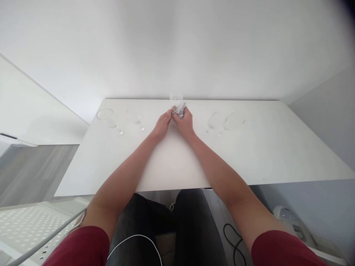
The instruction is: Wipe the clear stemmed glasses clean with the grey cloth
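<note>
Both my hands meet at the far middle of the white table (177,159). My right hand (184,121) is closed around a small crumpled white cloth (180,108) and what looks like a clear wine glass (176,99), whose bowl shows faintly above my fingers. My left hand (163,124) is closed with its fingertips pinching at the same spot, touching the glass or cloth; which one I cannot tell.
Two clear wine glasses (107,117) (136,117) stand on the left of the table, and two more (216,122) (235,121) on the right. A white wall rises behind. A perforated white shelf (24,225) is at lower left, a black cable (234,240) and a device (291,221) at lower right.
</note>
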### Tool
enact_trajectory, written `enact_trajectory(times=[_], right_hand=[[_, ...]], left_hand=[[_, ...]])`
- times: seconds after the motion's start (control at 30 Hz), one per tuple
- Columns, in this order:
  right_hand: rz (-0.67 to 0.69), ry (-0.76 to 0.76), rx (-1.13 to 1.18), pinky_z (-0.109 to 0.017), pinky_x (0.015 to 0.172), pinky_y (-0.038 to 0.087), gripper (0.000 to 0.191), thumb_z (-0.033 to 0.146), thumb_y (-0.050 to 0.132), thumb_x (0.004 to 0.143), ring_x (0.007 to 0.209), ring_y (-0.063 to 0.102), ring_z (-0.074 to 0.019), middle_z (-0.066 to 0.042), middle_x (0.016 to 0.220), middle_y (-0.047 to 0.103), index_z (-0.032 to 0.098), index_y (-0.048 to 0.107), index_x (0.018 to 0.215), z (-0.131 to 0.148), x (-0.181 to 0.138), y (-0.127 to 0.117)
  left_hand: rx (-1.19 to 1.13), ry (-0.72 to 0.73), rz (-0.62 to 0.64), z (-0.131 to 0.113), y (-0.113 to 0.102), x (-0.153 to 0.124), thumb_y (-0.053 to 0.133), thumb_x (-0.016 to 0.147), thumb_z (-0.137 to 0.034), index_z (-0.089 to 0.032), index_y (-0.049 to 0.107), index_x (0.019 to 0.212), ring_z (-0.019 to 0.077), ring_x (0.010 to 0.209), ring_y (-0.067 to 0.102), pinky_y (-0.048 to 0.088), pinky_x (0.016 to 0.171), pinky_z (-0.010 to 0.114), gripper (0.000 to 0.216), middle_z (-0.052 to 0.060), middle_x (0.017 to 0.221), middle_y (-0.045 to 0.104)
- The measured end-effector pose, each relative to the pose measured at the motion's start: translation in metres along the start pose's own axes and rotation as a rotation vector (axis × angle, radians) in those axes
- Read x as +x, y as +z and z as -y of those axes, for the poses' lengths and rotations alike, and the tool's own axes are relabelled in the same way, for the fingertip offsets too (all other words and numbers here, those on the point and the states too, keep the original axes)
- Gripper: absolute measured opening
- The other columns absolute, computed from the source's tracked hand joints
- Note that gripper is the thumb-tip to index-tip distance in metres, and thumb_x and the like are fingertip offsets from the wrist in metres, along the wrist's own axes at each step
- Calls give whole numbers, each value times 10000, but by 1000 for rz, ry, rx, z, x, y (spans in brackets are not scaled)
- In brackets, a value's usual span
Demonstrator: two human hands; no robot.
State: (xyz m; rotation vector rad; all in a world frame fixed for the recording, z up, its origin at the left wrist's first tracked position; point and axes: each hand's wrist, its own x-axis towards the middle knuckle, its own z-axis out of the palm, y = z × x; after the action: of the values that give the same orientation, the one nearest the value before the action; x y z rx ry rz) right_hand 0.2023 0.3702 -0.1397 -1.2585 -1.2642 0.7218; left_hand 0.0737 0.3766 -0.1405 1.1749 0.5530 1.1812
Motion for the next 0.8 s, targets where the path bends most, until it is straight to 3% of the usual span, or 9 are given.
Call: enact_trajectory(times=[0.1,0.17,0.2,0.3,0.4,0.47,0.6,0.67,0.8], right_hand=[[313,140,287,-342,721,537,338,486,716,799,818,633,-213,-36,866,677,207,623,964,5,-1,-1],[517,196,462,-346,713,553,422,507,739,794,851,656,-224,-57,953,703,207,614,1064,9,-3,-2],[557,204,506,-346,698,559,474,520,759,781,846,661,-222,-55,978,706,219,589,1106,11,-4,-3],[479,140,433,-320,620,540,571,532,809,751,716,634,-181,6,907,691,280,483,1146,15,-8,-3],[296,-27,198,-284,591,497,500,469,825,761,612,547,-133,56,805,643,297,466,1064,15,-11,-2],[247,-81,150,-283,595,494,435,455,811,786,609,541,-129,56,785,627,290,476,1009,15,-11,-1],[492,97,409,-339,563,533,441,537,773,803,652,625,-185,20,816,644,281,473,999,17,-10,-2],[534,120,452,-345,545,530,438,537,771,799,653,629,-196,20,804,631,283,470,989,18,-11,-1],[261,-72,195,-315,600,524,389,438,796,787,684,571,-166,33,807,611,286,468,930,20,-14,3]], left_hand=[[-64,-3,-158,-8,-7,2,644,924,-609,-257,687,1263,311,1385,565,495,1119,459,490,92,1466,626],[-83,12,-183,-14,-10,2,651,919,-610,-278,664,1287,309,1345,593,521,1074,444,495,88,1479,614],[-75,29,-174,-16,-11,2,659,915,-607,-280,659,1288,308,1336,598,522,1068,439,496,89,1475,617],[-20,140,-190,-18,-12,0,749,862,-571,-283,642,1264,302,1355,577,502,1078,424,505,89,1444,633],[18,246,-268,-17,-11,-2,852,786,-506,-307,600,1265,281,1422,514,448,1130,402,577,77,1425,637],[17,257,-283,-17,-11,-3,856,782,-512,-317,592,1270,278,1437,499,428,1150,400,589,75,1424,633],[-50,184,-234,-19,-10,-2,793,813,-590,-299,619,1238,308,1392,545,457,1126,435,543,93,1430,626],[-66,164,-222,-19,-11,-2,779,822,-598,-293,623,1230,314,1372,562,463,1119,451,532,98,1415,634],[-19,214,-305,-16,-14,-1,862,771,-508,-311,610,1245,302,1378,559,462,1121,428,572,77,1401,623]])
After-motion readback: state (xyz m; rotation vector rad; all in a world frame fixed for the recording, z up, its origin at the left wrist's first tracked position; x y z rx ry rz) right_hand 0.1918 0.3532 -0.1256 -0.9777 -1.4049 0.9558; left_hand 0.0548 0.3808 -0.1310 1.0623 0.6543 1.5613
